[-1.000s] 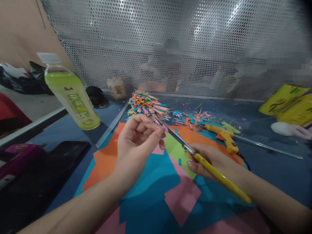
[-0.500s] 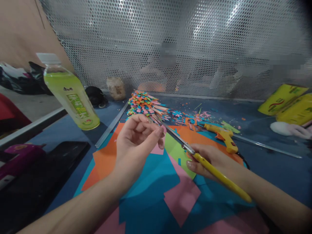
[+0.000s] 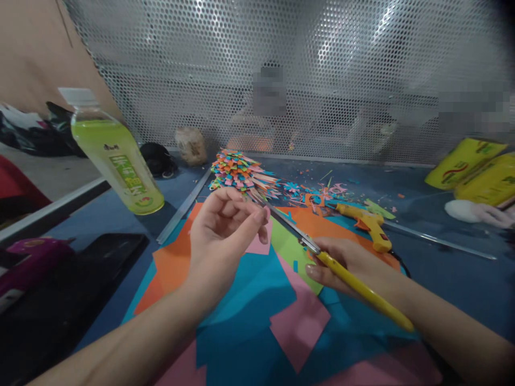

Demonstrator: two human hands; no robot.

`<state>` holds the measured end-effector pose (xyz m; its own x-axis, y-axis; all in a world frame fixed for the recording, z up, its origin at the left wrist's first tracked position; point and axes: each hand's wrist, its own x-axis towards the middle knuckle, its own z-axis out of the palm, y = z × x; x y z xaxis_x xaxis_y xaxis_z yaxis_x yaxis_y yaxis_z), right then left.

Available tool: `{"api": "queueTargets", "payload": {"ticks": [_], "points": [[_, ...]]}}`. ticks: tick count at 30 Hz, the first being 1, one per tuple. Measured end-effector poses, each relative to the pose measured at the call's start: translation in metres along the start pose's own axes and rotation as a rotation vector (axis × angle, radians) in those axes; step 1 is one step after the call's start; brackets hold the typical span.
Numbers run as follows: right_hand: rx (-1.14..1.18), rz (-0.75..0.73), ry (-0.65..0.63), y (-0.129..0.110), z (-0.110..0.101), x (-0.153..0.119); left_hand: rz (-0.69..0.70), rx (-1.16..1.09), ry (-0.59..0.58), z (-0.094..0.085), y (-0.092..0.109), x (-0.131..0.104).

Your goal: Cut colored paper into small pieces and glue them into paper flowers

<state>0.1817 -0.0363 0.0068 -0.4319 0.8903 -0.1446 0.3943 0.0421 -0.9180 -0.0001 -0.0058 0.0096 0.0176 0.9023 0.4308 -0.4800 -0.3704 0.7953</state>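
Note:
My left hand [image 3: 215,236] is raised over the paper, thumb and fingers pinched on a small pink paper piece [image 3: 267,213]. My right hand [image 3: 364,260] grips scissors with yellow handles [image 3: 378,303]. Their metal blades [image 3: 287,220] point up and left, the far ends passing close behind my left fingertips. Whether the blades touch the pink piece I cannot tell. Below lie blue paper [image 3: 245,300], a green sheet [image 3: 287,238], orange sheets [image 3: 173,262] and a loose pink piece [image 3: 301,327]. Beyond my left hand stands a cone [image 3: 237,171] covered in multicoloured paper strips.
A green drink bottle [image 3: 120,166] stands at left, near a black phone-like slab [image 3: 92,289] and a purple tool [image 3: 36,257]. At right lie a yellow glue gun [image 3: 372,225], a clear stick [image 3: 442,244] and yellow packets [image 3: 462,163]. Paper scraps [image 3: 322,193] litter the back, before a perforated metal panel [image 3: 341,80].

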Motion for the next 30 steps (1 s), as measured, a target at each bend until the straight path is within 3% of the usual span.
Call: {"api": "queueTargets", "payload": {"ticks": [30], "points": [[-0.045, -0.009, 0.03, 0.0083, -0.0031, 0.0027, -0.006, 0.011, -0.031, -0.0017, -0.0033, 0.0016]]}}
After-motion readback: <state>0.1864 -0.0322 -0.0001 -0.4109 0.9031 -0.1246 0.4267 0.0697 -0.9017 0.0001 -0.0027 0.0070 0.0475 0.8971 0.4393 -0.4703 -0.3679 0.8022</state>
